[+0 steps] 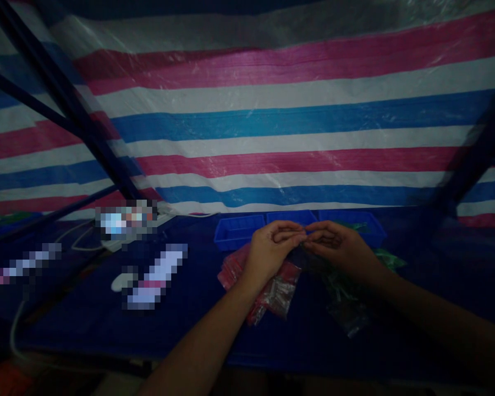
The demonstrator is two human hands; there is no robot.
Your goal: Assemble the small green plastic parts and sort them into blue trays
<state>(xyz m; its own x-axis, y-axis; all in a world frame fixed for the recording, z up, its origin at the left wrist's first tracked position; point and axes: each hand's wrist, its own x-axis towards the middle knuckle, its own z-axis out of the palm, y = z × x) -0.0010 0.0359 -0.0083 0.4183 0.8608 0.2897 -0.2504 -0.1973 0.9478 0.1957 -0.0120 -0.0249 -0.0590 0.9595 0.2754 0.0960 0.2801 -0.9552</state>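
Note:
My left hand (277, 242) and my right hand (332, 242) meet fingertip to fingertip above the blue table, in front of the blue trays. Both have their fingers pinched together, and whatever lies between the tips is too small and dark to make out. Red and clear plastic packets (282, 289) lie in a pile under and beside my left hand and forearm. Below my right hand are dark, clear plastic bags (348, 313), dimly lit. Some green packets (390, 259) rest to the right, partly behind my right wrist.
Three blue trays (239, 234) stand in a row at the table's back edge, the right one with green material. To the left are a blurred-out flat item (159, 278), a white round object (122, 282), a power strip (126, 240) and cables. Blue frame bars and striped sheeting (272, 124) rise behind.

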